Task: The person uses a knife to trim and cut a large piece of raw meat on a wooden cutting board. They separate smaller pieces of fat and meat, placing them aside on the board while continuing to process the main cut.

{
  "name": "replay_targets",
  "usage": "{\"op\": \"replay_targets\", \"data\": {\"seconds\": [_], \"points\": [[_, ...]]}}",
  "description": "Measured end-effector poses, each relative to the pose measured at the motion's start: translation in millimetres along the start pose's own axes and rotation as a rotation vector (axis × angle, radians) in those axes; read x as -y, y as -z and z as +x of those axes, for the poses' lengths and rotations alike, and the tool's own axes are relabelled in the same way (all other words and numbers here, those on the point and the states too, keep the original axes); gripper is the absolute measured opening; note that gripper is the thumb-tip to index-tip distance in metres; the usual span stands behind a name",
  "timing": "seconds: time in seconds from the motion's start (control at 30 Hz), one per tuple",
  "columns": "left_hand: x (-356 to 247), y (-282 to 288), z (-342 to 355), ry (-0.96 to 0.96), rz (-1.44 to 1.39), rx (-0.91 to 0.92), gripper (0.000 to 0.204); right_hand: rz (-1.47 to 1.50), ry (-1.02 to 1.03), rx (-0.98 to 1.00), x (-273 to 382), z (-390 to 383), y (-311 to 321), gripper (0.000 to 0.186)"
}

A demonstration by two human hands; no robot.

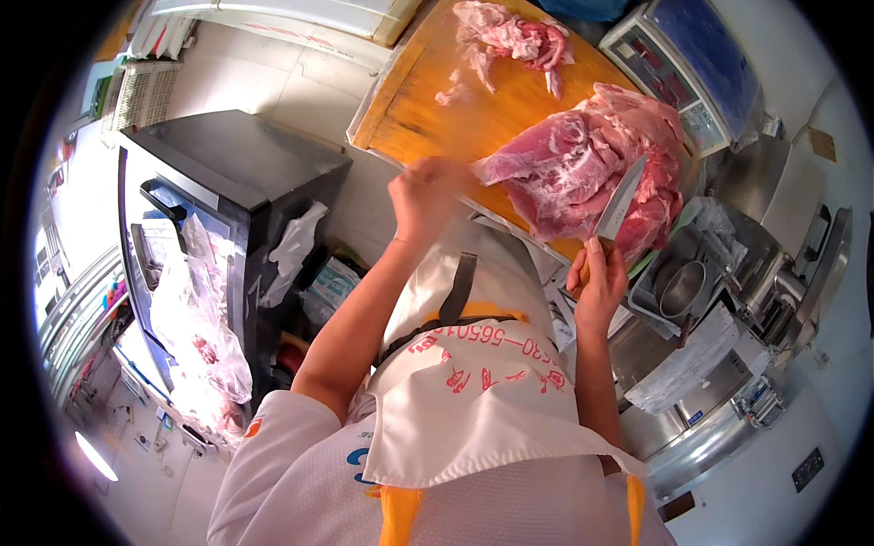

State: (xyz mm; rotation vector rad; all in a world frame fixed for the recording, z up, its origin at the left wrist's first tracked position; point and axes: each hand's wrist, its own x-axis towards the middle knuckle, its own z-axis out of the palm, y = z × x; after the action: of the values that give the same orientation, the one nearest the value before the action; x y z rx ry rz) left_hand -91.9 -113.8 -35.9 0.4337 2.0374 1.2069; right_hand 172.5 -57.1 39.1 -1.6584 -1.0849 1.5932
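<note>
1. Your right hand (pixel 599 284) had its fingers (pixel 594 247) clenched round the handle of a knife (pixel 622 200), blade up and away from you, its flat against the near face of the large slab of raw pork (pixel 583 173). Held that way, the edge could slice into the meat rather than chop it.

2. Your left hand (pixel 426 196) was at the left end of the same slab, fingers curled on or right at its edge; whether they truly pinched the meat I cannot tell. It stood well apart from the blade, which kept it safe while steadying the cut.

3. The slab lay on the near right part of a round wooden chopping board (pixel 455 109), close to your body, so both hands reached it without stretching.

4. A smaller heap of cut pork pieces (pixel 510 36) sat at the far side of the board, apart from the slab, out of the knife's way.

5. A weighing scale (pixel 692 64) stood just beyond the board on the right, handy for portions.

6. A steel bowl (pixel 683 287) sat below the board's right edge, on the steel table (pixel 683 428).

7. A dark cabinet (pixel 228 173) with plastic bags (pixel 196 318) hanging from it stood at your left.
</note>
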Motion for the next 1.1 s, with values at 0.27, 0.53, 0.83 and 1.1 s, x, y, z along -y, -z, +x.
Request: {"op": "replay_targets", "data": {"seconds": [0.27, 0.53, 0.83, 1.1], "points": [[-52.1, -45.0, 6.8, -0.687, 0.346, 0.139, 0.04, 0.053, -0.07, 0.01, -0.4, -4.7, 28.6, 0.022], [-33.0, -109.5, 45.7, -0.833, 0.53, 0.31, 0.061, 0.069, -0.048, -0.023, -10.7, -8.7, 44.4, 0.022], [-45.3, -108.8, 90.5, -0.772, 0.589, 0.293, 0.017, 0.118, -0.077, -0.032, -18.0, -11.2, 52.9, 0.019], [-67.6, -99.7, 38.9, -1.061, 0.42, 0.332, 0.025, 0.14, -0.09, -0.033, -24.1, -15.2, 50.2, 0.019]]}}
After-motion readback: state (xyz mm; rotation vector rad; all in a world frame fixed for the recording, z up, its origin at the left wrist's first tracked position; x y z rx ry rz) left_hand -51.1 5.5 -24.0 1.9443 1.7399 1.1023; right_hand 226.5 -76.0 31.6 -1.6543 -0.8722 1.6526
